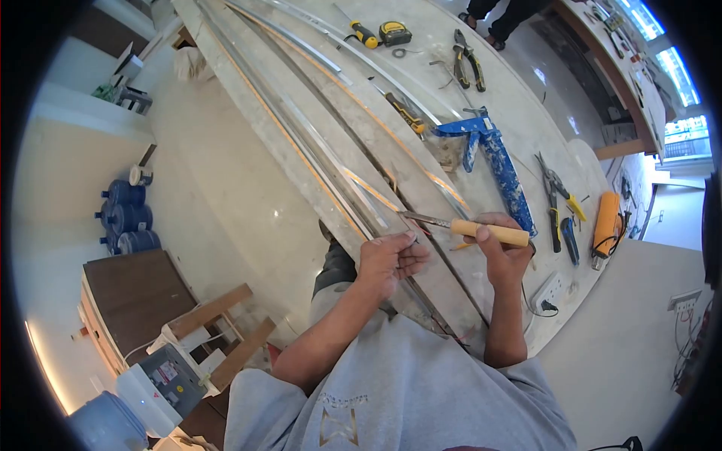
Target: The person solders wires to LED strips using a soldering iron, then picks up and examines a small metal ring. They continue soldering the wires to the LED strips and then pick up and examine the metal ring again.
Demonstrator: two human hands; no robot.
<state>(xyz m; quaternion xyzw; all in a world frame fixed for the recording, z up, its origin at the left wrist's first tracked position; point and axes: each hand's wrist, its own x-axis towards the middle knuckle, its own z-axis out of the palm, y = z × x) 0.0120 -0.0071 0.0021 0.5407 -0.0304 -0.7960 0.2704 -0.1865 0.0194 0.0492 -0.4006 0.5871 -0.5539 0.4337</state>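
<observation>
My right hand (508,252) is wrapped around the wooden handle of a soldering iron (489,231), and its metal shaft points left across the table. The tip reaches just above my left hand (389,259), over the end of an orange-lit LED strip (372,189). My left fingers are pinched together near the table's front edge; what they hold, if anything, is too small to make out. Long metal channels (301,161) run from under my hands toward the far left. A dark slot (451,274) lies between the two hands.
Beyond my hands are a blue caulking gun (505,173), pliers (468,62), a tape measure (395,32), a screwdriver (365,35) and a utility knife (406,113). Tin snips (554,197), an orange heat gun (606,225) and a white power strip (547,293) are right. Another person's legs (500,19) stand behind.
</observation>
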